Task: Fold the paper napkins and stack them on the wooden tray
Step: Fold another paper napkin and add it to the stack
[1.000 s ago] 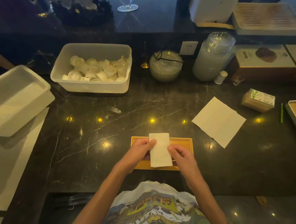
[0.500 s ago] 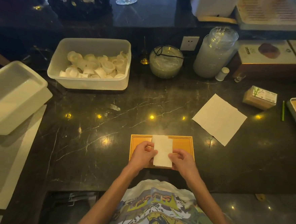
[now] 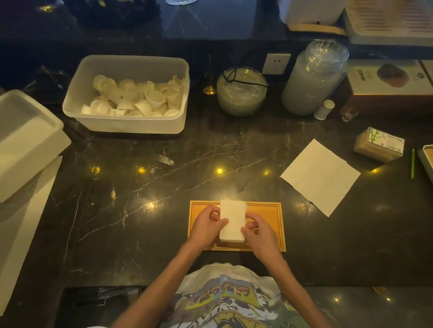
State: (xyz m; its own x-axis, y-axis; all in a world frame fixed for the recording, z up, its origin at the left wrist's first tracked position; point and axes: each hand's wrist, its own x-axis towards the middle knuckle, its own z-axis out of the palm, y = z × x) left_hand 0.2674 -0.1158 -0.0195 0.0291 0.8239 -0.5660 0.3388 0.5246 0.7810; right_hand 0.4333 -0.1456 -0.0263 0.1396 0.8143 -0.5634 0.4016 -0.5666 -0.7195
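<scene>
So the folded napkin has come down since a sec ago. It was held up a bit and tilted over the wooden tray, now it sits squared up and lower, right over the tray's middle, looks like it's touching or nearly touching the tray floor (can't tell 100%). Left hand pinches the left edge, right hand pinches the right edge, so both have a narrow grip on the same napkin, fingers closed on the paper.

Meaning imo: fold is done and this is the placing step, first one on the tray afaict, nothing else stacked under it that I can see.

Still one flat unfolded napkin lying on the table, well apart to the right, prob next up. Task is early-ish.
</scene>
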